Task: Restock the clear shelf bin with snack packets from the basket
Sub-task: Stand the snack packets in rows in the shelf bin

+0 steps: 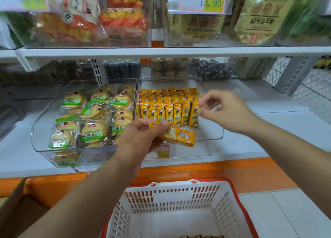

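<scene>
- At the front edge of the clear shelf bin (209, 133), our left hand (141, 139) grips a small bunch of yellow snack packets (180, 136), which lie flat and poke out to the right just over the low front wall
- Toward the bin's right side, our right hand (225, 110) curls its fingers at the end packet (194, 116) of the front row; blur hides whether they pinch it or only touch it, so we cannot tell
- We judge the packets light, thin and crinkly, with slick foil that could slide within a bunch and contents that may crack if squeezed, so we would take each lightly by its long sides
- Standing rows (168, 101) fill the bin's back and left; bare floor shows along the front edge and at the right front corner, our only room
- The bin's left wall sits against the biscuit bin (84, 123), and the upper shelf (161, 51) overhangs the back, so we enter from the front
- Below the shelf edge, the basket (172, 218) shows only a few dark packets (202, 236)
</scene>
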Demonstrator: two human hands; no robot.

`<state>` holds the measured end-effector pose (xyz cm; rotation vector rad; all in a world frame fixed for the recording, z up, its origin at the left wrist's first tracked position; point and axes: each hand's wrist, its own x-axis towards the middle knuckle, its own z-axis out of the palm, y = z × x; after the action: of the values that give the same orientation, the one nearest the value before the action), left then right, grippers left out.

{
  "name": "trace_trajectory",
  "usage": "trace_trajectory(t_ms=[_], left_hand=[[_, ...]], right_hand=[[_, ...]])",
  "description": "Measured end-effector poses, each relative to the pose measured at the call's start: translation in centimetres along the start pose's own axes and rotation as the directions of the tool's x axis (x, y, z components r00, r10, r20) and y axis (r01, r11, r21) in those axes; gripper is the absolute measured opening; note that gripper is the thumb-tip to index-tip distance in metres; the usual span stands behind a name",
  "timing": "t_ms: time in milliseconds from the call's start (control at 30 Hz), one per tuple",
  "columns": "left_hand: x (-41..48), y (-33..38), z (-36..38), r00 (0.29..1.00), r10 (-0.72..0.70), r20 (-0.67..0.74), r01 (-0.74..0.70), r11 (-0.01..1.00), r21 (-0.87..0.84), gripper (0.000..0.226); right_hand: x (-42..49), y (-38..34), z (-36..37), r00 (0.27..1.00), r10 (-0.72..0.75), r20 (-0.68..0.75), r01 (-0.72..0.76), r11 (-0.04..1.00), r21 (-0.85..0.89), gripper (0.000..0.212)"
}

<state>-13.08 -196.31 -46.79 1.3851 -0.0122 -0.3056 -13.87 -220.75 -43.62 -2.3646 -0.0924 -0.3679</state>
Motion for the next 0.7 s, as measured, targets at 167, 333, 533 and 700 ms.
trace_trajectory(t_ms=[167, 333, 533, 700], left_hand=[[-1.7, -0.5, 1.9, 1.000, -0.017, 0.007, 0.018, 0.995, -0.099, 0.019], [-2.9, -0.5, 2.6, 0.998, 0.002, 0.057, 0.005, 0.993, -0.116, 0.026], [-3.5, -1.3, 3.2, 0.997, 0.040, 0.064, -0.035, 0.996, -0.078, 0.028], [-3.4, -1.4, 3.6, 0.985, 0.163, 0.062, -0.174, 0.940, 0.293, 0.016]], right_hand=[[-4.4, -2.2, 1.5, 0.962, 0.112, 0.250, -0.205, 0.899, 0.387, 0.017], [-5.0, -3.0, 1.0, 0.963, 0.200, 0.182, -0.270, 0.661, 0.700, 0.032], [-5.3, -2.3, 0.7, 0.956, 0.211, 0.203, -0.287, 0.549, 0.785, 0.043], [-5.2, -0.7, -0.4, 0.965, 0.147, 0.216, -0.257, 0.689, 0.677, 0.042]])
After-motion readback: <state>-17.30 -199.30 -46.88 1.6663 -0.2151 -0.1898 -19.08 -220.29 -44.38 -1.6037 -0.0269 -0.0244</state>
